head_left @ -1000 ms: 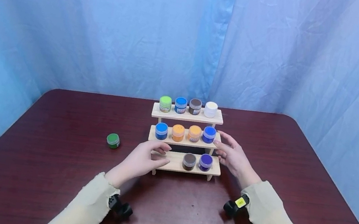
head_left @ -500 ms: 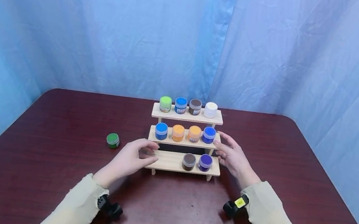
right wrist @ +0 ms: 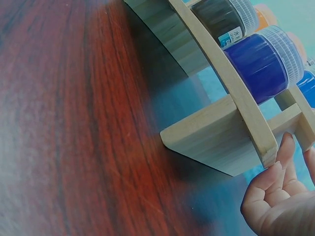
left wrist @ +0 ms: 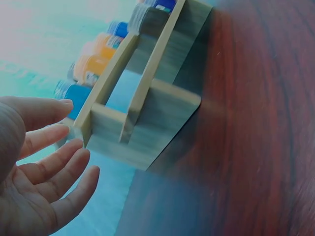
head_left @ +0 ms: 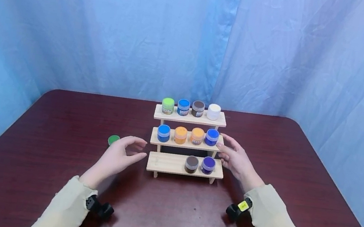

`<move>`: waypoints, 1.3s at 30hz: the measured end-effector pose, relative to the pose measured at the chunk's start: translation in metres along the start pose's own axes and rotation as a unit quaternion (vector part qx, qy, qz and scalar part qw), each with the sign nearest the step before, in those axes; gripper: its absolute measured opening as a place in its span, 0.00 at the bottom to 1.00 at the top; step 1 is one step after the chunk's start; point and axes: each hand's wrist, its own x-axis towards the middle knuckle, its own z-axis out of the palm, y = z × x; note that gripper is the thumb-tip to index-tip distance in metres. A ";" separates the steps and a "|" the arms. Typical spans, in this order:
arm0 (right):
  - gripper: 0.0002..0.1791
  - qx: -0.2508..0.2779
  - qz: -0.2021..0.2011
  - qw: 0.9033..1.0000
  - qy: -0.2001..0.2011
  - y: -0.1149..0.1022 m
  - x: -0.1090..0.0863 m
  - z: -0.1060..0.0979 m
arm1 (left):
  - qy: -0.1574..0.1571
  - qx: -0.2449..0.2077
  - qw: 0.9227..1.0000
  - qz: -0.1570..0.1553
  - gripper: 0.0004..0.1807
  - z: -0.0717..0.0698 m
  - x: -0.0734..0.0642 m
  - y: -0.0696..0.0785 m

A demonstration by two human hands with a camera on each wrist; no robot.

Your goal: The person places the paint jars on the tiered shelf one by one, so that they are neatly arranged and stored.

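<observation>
A three-tier wooden display stand (head_left: 170,163) holds small paint jars in rows. On its bottom tier, a brown jar (head_left: 191,164) and a purple jar (head_left: 208,165) stand toward the right. My left hand (head_left: 117,157) is off the stand's left end, fingers loosely curved and nothing between them; in the left wrist view its fingertips (left wrist: 81,152) overlap the stand's end. My right hand (head_left: 237,161) holds the stand's right end at the middle tier, thumb and fingers around the board's end. A green jar (head_left: 113,140) on the table is partly hidden behind my left hand.
The middle tier bears a blue jar (head_left: 163,133), two orange jars and a dark blue jar (head_left: 212,138). On the top tier are light green, blue, brown and white jars (head_left: 213,112). Blue curtains (head_left: 137,33) hang behind the dark red table (head_left: 270,144).
My left hand has moved left, away from the bottom tier, and now partly covers the green jar. The right hand stays at the stand's right end.
</observation>
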 end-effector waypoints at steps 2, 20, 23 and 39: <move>0.37 0.011 -0.013 1.000 -0.007 0.001 -0.001 -0.001 | 0.006 -0.001 1.000 -0.005 0.19 -0.005 0.000 -0.001; 0.35 0.002 0.017 1.000 0.001 -0.003 0.000 0.001 | 0.074 0.014 0.997 -0.009 0.18 -0.039 0.000 -0.018; 0.35 -0.001 0.015 1.000 0.002 -0.002 0.000 0.001 | 0.084 0.011 0.996 -0.020 0.18 -0.043 0.000 -0.022; 0.35 0.004 0.006 1.000 -0.004 -0.001 0.001 0.001 | 0.081 0.005 0.995 -0.058 0.24 -0.051 0.003 -0.043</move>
